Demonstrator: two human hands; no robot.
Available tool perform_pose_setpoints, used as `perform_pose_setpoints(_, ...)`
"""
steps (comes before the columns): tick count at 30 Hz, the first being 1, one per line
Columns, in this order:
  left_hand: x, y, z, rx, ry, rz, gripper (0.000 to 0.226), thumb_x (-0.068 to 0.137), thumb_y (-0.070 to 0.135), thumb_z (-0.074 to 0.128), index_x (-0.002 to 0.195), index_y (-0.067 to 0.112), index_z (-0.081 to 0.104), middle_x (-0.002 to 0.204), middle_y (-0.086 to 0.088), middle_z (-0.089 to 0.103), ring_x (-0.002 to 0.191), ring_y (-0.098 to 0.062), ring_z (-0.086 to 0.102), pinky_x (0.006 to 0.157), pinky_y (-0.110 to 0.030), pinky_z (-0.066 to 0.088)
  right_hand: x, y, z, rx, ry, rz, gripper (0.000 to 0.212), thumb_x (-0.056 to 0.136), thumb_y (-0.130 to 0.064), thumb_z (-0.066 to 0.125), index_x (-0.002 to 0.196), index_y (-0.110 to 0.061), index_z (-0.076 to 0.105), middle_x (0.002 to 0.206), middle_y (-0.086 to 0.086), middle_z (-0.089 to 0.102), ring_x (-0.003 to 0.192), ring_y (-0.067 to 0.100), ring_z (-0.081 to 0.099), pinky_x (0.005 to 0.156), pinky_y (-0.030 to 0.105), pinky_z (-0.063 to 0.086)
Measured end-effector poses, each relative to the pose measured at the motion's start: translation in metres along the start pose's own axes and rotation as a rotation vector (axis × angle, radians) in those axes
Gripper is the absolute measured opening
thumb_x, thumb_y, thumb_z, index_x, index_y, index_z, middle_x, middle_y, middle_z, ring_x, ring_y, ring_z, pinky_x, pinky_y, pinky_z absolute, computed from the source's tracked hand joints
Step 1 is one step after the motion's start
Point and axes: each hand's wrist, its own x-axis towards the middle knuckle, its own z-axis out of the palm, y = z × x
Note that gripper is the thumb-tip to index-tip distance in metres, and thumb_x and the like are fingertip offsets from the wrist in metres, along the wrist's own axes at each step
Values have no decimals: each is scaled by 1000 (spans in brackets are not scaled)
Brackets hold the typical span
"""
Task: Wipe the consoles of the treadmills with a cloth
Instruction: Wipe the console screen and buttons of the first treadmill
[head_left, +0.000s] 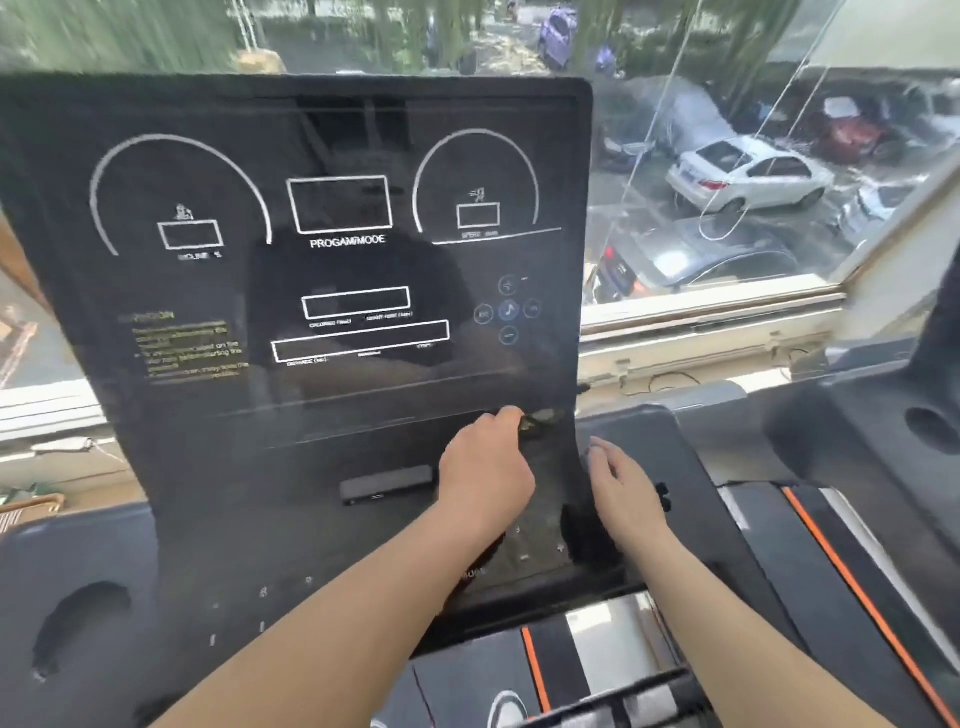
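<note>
The black treadmill console (322, 270) fills the left and middle of the view, its display dark with white dial outlines. A dark, thin cloth (545, 499) lies over the console's lower right corner. My left hand (485, 470) pinches the cloth's top edge, with the fingertips near the base of the screen. My right hand (623, 493) rests at the console's right edge beside the cloth, fingers stretched out. A dark bunch shows under its palm. Whether that hand grips the cloth is hidden.
A black bar (387, 480) sits on the console below the screen. Cup recesses flank the console at lower left (78, 623) and on the neighbouring treadmill's tray (930, 431). The belt with orange stripes (857, 597) runs at lower right. A window (727, 182) overlooks parked cars.
</note>
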Motion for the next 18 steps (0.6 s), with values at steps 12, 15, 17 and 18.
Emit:
perform_pose_setpoints(12, -59, 11, 74, 209, -202, 627, 51, 72, 13, 55, 122, 19, 62, 108, -5, 60, 85, -28, 53, 64, -39, 49, 20, 44, -25, -18, -147, -114, 54, 109, -55, 23, 141, -36, 61, 144, -12, 60, 138, 10, 49, 119, 42, 36)
perform_pose_setpoints(15, -27, -5, 55, 310, -46, 537, 53, 76, 13, 63, 128, 23, 63, 115, -4, 63, 97, -30, 59, 67, -37, 47, 21, 43, -31, -155, -170, -221, 54, 110, -51, 22, 143, -32, 60, 144, -7, 61, 139, 13, 50, 116, 44, 39)
perform_pose_setpoints(17, -15, -4, 51, 294, 36, 315, 62, 68, 9, 74, 129, 22, 66, 118, -4, 62, 105, -32, 58, 71, -39, 46, 22, 39, -35, -233, -161, -308, 53, 110, -49, 21, 129, -28, 67, 123, -8, 71, 119, 14, 61, 100, 43, 50)
perform_pose_setpoints(18, -17, 2, 54, 273, 59, 246, 64, 66, 9, 76, 128, 22, 67, 118, -3, 63, 105, -31, 58, 72, -39, 47, 23, 37, -37, -264, -143, -355, 53, 109, -49, 20, 118, -26, 67, 110, -9, 73, 105, 15, 64, 90, 44, 54)
